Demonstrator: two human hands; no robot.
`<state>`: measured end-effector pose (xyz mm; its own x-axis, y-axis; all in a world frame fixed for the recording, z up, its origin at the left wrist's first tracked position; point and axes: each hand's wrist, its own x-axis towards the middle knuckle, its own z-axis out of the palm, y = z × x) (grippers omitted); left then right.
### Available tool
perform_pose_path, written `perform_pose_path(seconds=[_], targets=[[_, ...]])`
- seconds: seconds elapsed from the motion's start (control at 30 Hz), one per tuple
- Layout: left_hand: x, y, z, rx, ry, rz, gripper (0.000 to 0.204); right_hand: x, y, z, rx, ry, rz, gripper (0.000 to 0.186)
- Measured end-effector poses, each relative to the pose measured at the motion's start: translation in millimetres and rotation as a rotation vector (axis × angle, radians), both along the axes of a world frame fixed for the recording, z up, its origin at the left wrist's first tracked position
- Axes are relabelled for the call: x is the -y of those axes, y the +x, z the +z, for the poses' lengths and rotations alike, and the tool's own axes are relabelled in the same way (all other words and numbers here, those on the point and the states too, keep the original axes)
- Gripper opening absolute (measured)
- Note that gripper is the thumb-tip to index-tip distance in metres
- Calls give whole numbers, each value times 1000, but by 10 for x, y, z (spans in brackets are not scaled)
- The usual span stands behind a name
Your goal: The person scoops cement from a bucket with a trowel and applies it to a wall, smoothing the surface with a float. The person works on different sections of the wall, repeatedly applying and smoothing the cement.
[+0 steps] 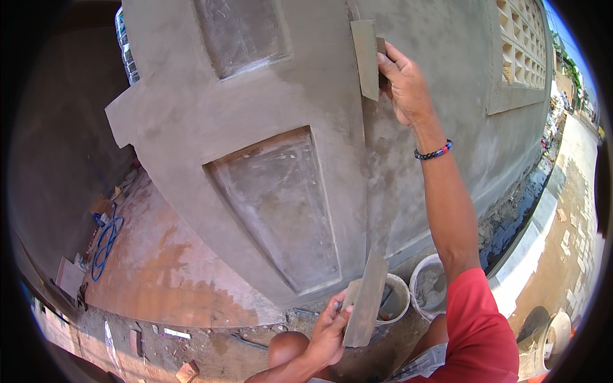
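Observation:
My right hand, with a beaded bracelet on its wrist, is closed round the handle of a plastering trowel. That flat blade lies upright against the grey plastered wall, along the vertical edge beside the pillar. Lower down, close to my knees, my left hand grips a second plastering trowel, its long rectangular blade tilted up. The fingers partly hide both handles. Between the hands, a recessed panel is set into the pillar's face, with another recess above it.
Two buckets stand at the wall's foot, one behind the left trowel, one with grey mix. A pale bucket is at lower right. Left lie a blue hose and tiled floor. A lattice vent is upper right.

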<state>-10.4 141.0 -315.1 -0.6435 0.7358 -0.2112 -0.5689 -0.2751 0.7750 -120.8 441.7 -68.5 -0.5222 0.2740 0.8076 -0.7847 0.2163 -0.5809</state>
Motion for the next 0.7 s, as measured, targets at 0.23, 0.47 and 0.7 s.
perform_pose_path(seconds=[0.23,0.47,0.7], targets=[[53,-74,-39,41,12,-8,45,151,208,-1103,229,-57,-83,47],[41,-56,96,22,80,-38,44,234,108,-247,-265,117,-731,42],[57,-82,-36,26,68,-2,45,754,-89,-723,-286,630,-889,36]])
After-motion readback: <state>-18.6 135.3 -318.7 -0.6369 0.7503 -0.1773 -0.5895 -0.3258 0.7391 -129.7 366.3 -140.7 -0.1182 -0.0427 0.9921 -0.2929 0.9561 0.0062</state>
